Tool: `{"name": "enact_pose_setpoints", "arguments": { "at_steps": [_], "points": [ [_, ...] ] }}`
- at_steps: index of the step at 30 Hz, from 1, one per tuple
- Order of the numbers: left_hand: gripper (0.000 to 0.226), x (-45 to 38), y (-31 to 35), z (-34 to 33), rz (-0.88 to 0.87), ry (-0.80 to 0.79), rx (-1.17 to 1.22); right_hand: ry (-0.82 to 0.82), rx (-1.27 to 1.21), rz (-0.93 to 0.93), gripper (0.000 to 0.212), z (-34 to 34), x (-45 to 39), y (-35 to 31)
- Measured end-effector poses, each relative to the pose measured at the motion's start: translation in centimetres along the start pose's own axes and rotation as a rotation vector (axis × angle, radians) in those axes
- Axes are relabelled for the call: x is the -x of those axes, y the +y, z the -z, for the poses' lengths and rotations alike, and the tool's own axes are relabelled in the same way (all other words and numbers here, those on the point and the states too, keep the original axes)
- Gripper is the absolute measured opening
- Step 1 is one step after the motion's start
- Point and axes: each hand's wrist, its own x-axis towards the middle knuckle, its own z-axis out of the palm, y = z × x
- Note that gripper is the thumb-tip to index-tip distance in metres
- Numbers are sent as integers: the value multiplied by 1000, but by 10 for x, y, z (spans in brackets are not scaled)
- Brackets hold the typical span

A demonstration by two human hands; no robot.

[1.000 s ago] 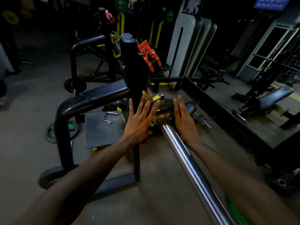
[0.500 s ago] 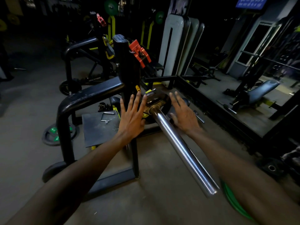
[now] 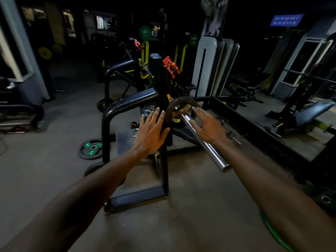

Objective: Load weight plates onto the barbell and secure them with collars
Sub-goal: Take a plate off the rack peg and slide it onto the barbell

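A shiny steel barbell sleeve [image 3: 203,140] points toward me from a black rack [image 3: 160,84]. One small dark weight plate [image 3: 174,108] sits far up the sleeve, against the rack upright. My left hand [image 3: 151,132] lies flat, fingers spread, just left of the plate. My right hand [image 3: 209,125] is flat on the right side, fingertips at the plate's edge beside the sleeve. Neither hand grips anything. An orange-red collar [image 3: 171,67] hangs on the rack upright above the plate.
A black plate with green inserts [image 3: 91,148] lies on the floor at the left. Another dark plate [image 3: 326,200] lies at the right edge, with a green hose [image 3: 272,233] near it. A raised platform [image 3: 254,124] with a bench [image 3: 309,113] stands to the right.
The view has pulled back and up, so the sleeve's free end now shows. Both hands stay flat at the plate on either side of the sleeve.
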Motion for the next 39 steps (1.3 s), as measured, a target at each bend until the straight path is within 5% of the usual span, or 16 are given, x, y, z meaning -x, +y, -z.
{"name": "enact_pose_setpoints", "arguments": {
  "at_steps": [13, 25, 39],
  "points": [
    [75, 116, -85, 27, 160, -114, -63, -158, -98, 76, 62, -111, 35, -103],
    [91, 219, -269, -76, 512, -475, -4, -553, -142, 22, 67, -351, 2, -159],
    [77, 233, -422, -232, 596, -837, 44, -849, -246, -247, 73, -582, -12, -200]
  ]
}}
